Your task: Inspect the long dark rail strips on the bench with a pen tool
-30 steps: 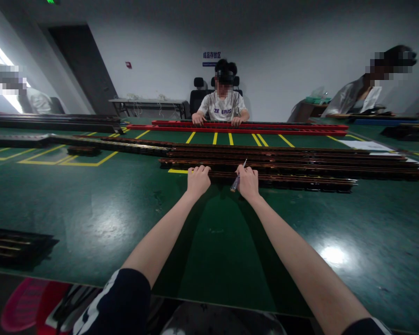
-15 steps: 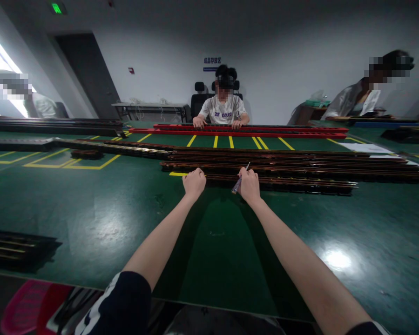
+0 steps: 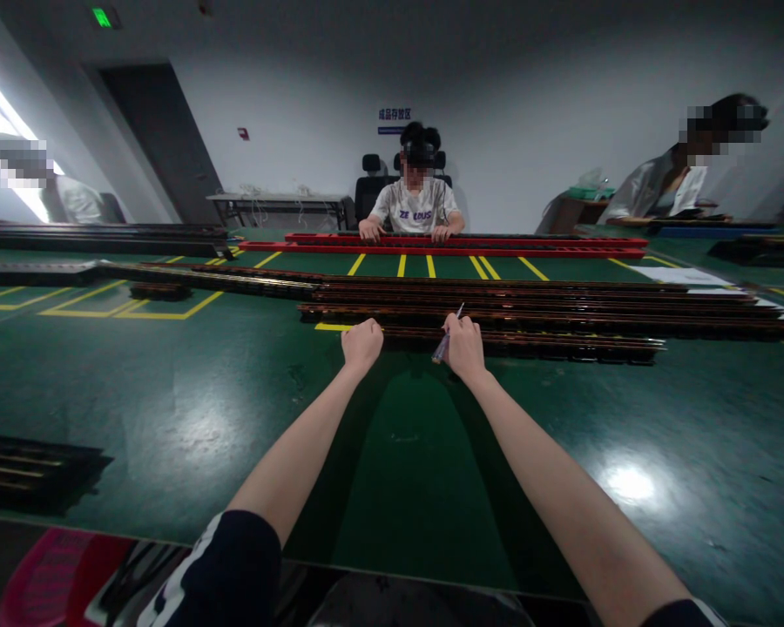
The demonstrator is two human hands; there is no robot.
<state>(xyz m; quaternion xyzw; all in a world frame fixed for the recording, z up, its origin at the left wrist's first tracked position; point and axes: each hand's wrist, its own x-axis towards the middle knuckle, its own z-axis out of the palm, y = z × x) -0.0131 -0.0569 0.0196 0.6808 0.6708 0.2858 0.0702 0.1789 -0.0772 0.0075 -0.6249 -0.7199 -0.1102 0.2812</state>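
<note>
My left hand is closed at the left end of the nearest long dark strip, its fingertips hidden on the far side. In my right hand is a small screwdriver with a translucent purplish handle; its thin metal tip points up and away. That hand rests against the same strip, to the right of my left hand. Just beyond both hands lie several more long dark strips with coppery edges, side by side on the green table.
A stack of dark strips lies near the left front edge. Across the table a person has both hands on a long red fixture. Other people sit far left and far right. White sheets lie at right.
The whole view has shifted very slightly. Both hands stay at the nearest strip, and the screwdriver is still in my right hand.
</note>
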